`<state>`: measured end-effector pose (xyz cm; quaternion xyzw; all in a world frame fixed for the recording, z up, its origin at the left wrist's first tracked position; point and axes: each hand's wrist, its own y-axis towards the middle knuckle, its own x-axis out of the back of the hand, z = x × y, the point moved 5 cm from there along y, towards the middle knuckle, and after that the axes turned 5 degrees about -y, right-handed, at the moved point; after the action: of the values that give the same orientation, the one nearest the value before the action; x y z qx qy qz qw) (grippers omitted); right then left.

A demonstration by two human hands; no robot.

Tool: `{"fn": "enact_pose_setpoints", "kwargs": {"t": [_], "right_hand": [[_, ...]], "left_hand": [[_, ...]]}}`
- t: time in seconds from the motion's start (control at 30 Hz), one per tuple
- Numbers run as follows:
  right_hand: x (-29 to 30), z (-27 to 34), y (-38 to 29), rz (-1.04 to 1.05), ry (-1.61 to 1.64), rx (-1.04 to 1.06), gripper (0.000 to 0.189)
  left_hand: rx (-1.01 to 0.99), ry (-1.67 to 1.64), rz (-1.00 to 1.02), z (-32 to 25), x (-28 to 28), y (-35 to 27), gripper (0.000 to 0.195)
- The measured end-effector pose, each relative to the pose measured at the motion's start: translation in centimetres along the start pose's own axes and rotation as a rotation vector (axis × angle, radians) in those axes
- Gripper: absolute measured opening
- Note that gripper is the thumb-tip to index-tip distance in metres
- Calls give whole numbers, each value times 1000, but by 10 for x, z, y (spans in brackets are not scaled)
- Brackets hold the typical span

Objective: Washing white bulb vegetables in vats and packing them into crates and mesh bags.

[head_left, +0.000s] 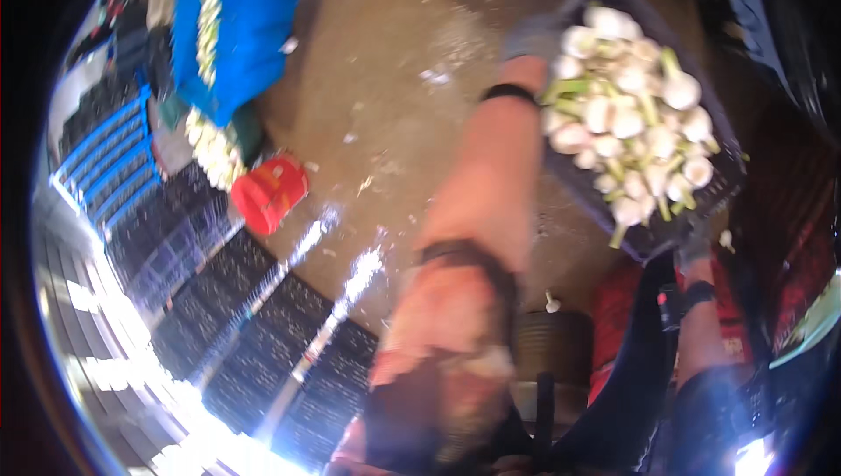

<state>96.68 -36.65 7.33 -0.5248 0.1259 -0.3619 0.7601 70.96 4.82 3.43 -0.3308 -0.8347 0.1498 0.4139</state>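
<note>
A dark plastic crate of fresh garlic bulbs, with trimmed green stems, is in front of me to the right. My left hand, in a grey glove, grips the crate at its far left side, with the arm stretched out. At the near end my right hand, also gloved in grey, holds the rim. The fingers of both hands are partly hidden and blurred. Whether the crate rests on the floor or is lifted is unclear.
Blue sheeting carries a row of garlic at upper left. A red bucket is below it. Black crates and blue crates are stacked left. Near my legs are a round metal drum, red sacks and a loose bulb.
</note>
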Motion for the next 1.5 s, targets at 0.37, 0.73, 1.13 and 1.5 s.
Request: {"fn": "enact_pose_setpoints", "kwargs": {"t": [0.37,0.73,1.13,1.5], "right_hand": [[-132,91,-64,90,-541,193,26],[-403,103,-357,752,-1438,709,29],[-427,-127,-745,1531,-1961,1445,26],[-356,-476,-898,2155,-2387,1537,33]], "left_hand": [[687,-551,-357,150,83,-296,49],[1180,-1332,-1362,66,-20,-734,29],[985,-2247,-2486,-222,-102,-983,15],[1047,-2056,-3151,-219,-193,-1037,9]]}}
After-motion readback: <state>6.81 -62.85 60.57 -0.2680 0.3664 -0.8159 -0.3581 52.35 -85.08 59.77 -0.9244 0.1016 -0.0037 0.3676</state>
